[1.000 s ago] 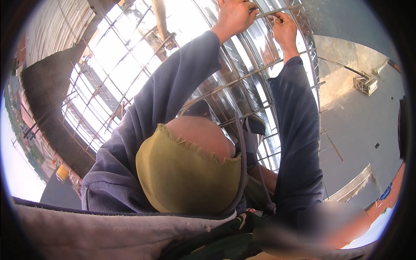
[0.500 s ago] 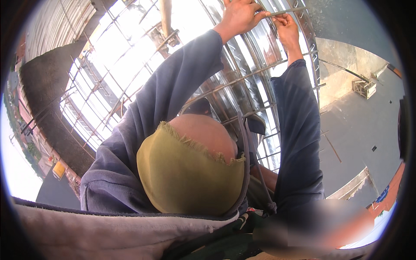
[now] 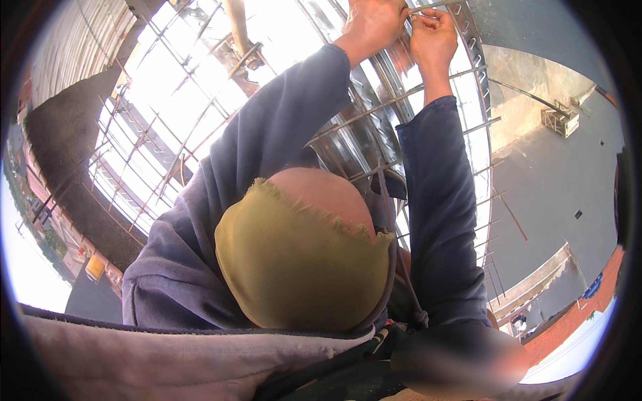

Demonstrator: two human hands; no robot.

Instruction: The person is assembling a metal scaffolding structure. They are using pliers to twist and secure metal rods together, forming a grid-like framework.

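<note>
At the top edge, my left hand (image 3: 378, 23) is closed, its thumb and fingers at the near end of a thin steel bar (image 3: 441, 5). Just beneath that bar, my right hand (image 3: 435, 41) has its thumb and fingertips pinched together, close to the left thumb. Whatever sits in the right pinch is too small to make out. Below both hands lies a grid of reinforcing bars (image 3: 374, 107) over shiny ribbed metal sheeting (image 3: 348, 150). Dark blue sleeves cover both my arms.
My bent knee in olive cloth (image 3: 301, 267) with a frayed edge fills the lower middle. A wooden post (image 3: 237, 27) stands among the bars. Left is a concrete edge (image 3: 63, 137); right, a grey floor (image 3: 542, 194) with a small crate-like block (image 3: 560, 123). A cord (image 3: 401, 267) hangs down.
Both hands and the thin bar have shifted up and a little left in the picture. My right forearm has swung left, and its fingers are nearer the left thumb.
</note>
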